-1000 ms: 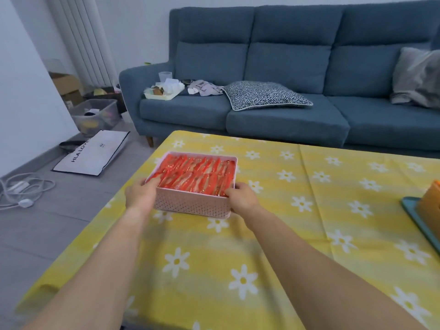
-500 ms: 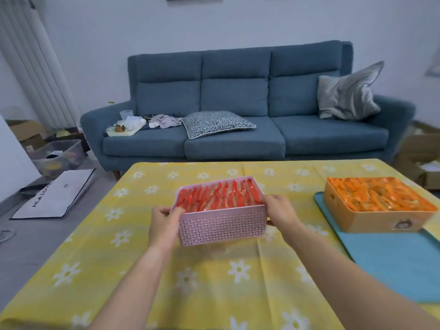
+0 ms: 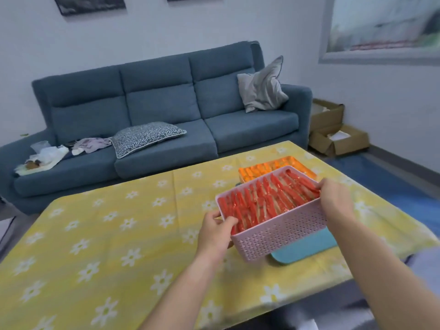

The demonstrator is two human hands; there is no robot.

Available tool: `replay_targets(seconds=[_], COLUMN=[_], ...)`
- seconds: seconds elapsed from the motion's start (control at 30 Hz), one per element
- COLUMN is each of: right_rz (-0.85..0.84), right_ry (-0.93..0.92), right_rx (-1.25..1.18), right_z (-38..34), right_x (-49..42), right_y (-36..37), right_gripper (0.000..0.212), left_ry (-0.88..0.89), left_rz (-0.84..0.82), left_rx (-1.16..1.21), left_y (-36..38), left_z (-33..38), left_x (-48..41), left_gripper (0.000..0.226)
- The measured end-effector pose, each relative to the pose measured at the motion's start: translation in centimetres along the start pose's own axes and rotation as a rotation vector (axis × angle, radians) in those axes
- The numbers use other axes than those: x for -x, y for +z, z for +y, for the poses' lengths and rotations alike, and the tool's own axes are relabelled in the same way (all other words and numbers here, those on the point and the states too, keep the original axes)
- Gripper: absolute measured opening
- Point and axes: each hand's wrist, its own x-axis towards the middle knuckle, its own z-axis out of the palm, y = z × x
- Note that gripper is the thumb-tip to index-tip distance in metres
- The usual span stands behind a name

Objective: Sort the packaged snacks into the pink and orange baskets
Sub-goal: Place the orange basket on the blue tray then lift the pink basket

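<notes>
A pink perforated basket (image 3: 281, 234) full of red packaged snacks (image 3: 266, 201) is held in the air above the right part of the table. My left hand (image 3: 215, 232) grips its left end and my right hand (image 3: 335, 201) grips its right end. Behind it, mostly hidden, the orange basket (image 3: 273, 169) holds orange packaged snacks. Both sit over a blue mat (image 3: 302, 250), whose near edge shows under the pink basket.
The table wears a yellow cloth with white daisies (image 3: 119, 234). A blue sofa (image 3: 154, 129) with cushions and clutter stands behind it. Open cardboard boxes (image 3: 333, 132) lie on the floor at the right, by the wall.
Both hands have carried the pink basket from the left middle of the table over to the right, up against the orange basket. The camera has turned right with it.
</notes>
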Motion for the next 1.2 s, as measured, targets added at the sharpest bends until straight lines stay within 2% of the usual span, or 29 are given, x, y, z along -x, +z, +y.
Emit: replay_targets(seconds=[0.17,0.37,0.53,0.6,0.67,0.8,0.9,1.0,1.13,1.2], right_rz=[0.068,0.065,0.038,0.058,0.137,0.228,0.159,-0.008,-0.335,-0.341], right_ry=[0.079,0.147,0.143,0.132,0.097,-0.137,-0.232,-0.293,-0.397,-0.403], right_rx=[-0.001,0.009,0.032,0.128,0.347,0.523,0.615,0.686,0.961,1.026], right_z=[3.6,5.6,7.1,6.9,6.5,4.9,3.9,2.8,3.0,3.1], right_x=[-4.1,-6.8,-7.8,-7.8,-7.2,-4.5,-2.2,-0.1,3.0,4.3], right_y=[-2.2,-1.1,-0.1,0.2,0.2,0.6,1.8,2.7,4.0,4.3], right_gripper=[0.031,0.027,0.028,0.037,0.048,0.051,0.051,0.056,0.077,0.086], left_ry=[0.021,0.010,0.070,0.083,0.076,0.060,0.054,0.036,0.006,0.001], left_rz=[-0.072,-0.102,-0.087,-0.094,-0.109,-0.109,-0.082,-0.075,-0.088,-0.096], left_rx=[-0.103,-0.177,-0.250,-0.283,-0.303,-0.386,-0.441,-0.483,-0.507,-0.521], left_y=[5.5,8.5,9.5,9.3,8.8,6.5,4.1,1.4,-1.1,-1.6], left_z=[-0.7,-2.5,-3.3,-3.2,-2.9,-2.2,-1.7,-1.0,-0.7,-1.0], left_x=[-1.9,-4.3,-5.8,-6.2,-6.3,-6.0,-5.5,-4.7,-3.4,-2.8], left_gripper=[0.046,0.044,0.036,0.034,0.032,0.042,0.053,0.042,0.038,0.042])
